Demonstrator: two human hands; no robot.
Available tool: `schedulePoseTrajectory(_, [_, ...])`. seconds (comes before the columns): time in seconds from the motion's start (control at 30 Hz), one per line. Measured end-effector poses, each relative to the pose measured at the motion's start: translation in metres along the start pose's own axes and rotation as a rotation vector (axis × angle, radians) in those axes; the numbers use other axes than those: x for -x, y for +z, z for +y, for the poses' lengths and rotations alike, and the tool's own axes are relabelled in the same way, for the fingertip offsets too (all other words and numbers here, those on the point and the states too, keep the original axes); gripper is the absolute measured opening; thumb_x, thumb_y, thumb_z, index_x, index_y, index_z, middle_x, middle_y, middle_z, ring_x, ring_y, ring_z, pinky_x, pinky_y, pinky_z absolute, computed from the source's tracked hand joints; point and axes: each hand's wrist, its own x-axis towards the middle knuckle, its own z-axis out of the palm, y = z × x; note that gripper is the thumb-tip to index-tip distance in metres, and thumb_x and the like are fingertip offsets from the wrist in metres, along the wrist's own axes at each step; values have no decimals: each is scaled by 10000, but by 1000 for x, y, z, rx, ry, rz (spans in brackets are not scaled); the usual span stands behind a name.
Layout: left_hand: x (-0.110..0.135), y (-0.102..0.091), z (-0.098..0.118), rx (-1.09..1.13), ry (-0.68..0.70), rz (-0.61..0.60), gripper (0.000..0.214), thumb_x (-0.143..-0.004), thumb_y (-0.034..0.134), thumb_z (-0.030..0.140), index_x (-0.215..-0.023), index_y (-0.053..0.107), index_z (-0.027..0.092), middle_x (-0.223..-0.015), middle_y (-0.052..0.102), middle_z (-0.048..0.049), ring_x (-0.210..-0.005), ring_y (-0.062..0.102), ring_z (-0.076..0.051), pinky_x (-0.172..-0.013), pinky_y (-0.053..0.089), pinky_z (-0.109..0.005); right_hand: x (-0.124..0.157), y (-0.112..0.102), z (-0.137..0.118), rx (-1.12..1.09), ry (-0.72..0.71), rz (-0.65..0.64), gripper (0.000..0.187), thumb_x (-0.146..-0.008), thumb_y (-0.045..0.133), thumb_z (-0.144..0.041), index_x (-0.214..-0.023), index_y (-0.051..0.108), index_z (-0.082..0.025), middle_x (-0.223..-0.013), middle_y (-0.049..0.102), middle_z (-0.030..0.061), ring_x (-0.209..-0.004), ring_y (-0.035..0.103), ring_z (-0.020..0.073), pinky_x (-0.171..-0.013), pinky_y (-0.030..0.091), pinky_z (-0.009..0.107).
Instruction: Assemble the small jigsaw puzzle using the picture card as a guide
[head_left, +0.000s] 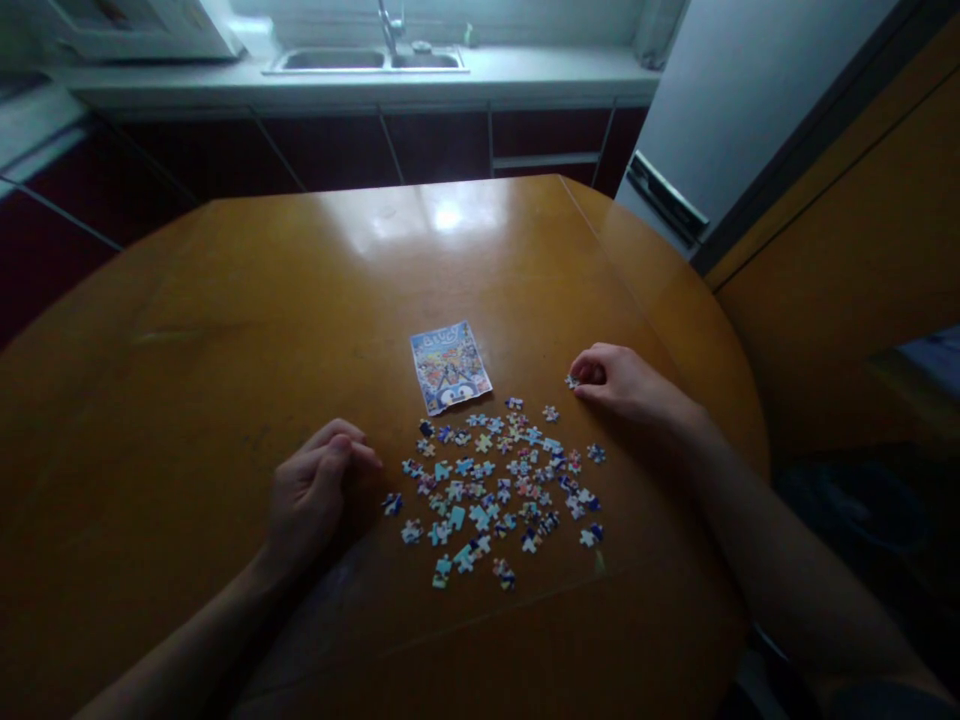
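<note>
My right hand [611, 380] pinches a small jigsaw puzzle piece [571, 381] between thumb and fingertips, low over the table at the right of the pile. My left hand [319, 485] rests on the table to the left, fingers curled together and thumb against the index finger, with nothing seen in it. Between the hands lie many loose puzzle pieces [482, 517], light blue, dark blue and multicoloured, spread in a rough patch. Just beyond them is a creased picture sheet [450, 365] with a colourful print and a blue cartoon face at its lower edge.
The brown wooden table [300, 290] has rounded sides and reflects light at its far edge. Behind it runs a counter with a double sink [334, 60] and a faucet [390, 28]. A pale fridge [742, 90] stands at the back right, beside a wooden panel [847, 230].
</note>
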Motion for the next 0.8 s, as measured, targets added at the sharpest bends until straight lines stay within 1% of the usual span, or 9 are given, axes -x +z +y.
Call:
schedulePoseTrajectory(0.17, [0, 0, 0, 9, -10, -1, 463, -992, 487, 400, -640, 697, 184, -847, 587, -28, -768, 542, -159, -680, 415, -266, 1, -1, -4, 18, 22, 34, 92, -796, 731, -222, -878, 700, -195, -828, 682, 40, -715, 609, 162, -624, 460, 286])
schedulePoseTrajectory(0.3, [1, 0, -2, 29, -9, -11, 443, -999, 493, 370, -660, 694, 168, -875, 587, -20, -800, 545, -151, -713, 408, -262, 3, -5, -7, -4, 32, 83, 87, -792, 736, -233, -853, 698, -185, -801, 686, 44, -693, 608, 166, -618, 457, 298])
schedulePoseTrajectory(0.43, [1, 1, -4, 39, -26, 0, 445, -1002, 498, 369, -655, 692, 168, -870, 586, -16, -788, 540, -145, -699, 396, -264, 4, -7, -16, -114, -35, 134, 51, -820, 703, -230, -814, 700, -179, -754, 688, 35, -679, 607, 161, -616, 449, 296])
schedulePoseTrajectory(0.57, [1, 1, -5, 29, -12, 6, 437, -997, 505, 364, -649, 695, 180, -863, 589, -12, -790, 540, -144, -696, 389, -265, 8, -6, -28, -185, -70, 94, 82, -829, 703, -240, -790, 707, -168, -715, 685, 32, -646, 594, 149, -595, 429, 287])
schedulePoseTrajectory(0.8, [0, 1, -4, 26, -5, 14, 449, -992, 499, 385, -644, 708, 193, -856, 594, -16, -773, 544, -147, -675, 393, -270, 16, -8, -35, -179, -86, 10, 98, -835, 710, -261, -852, 728, -166, -693, 667, 20, -613, 573, 133, -580, 415, 276])
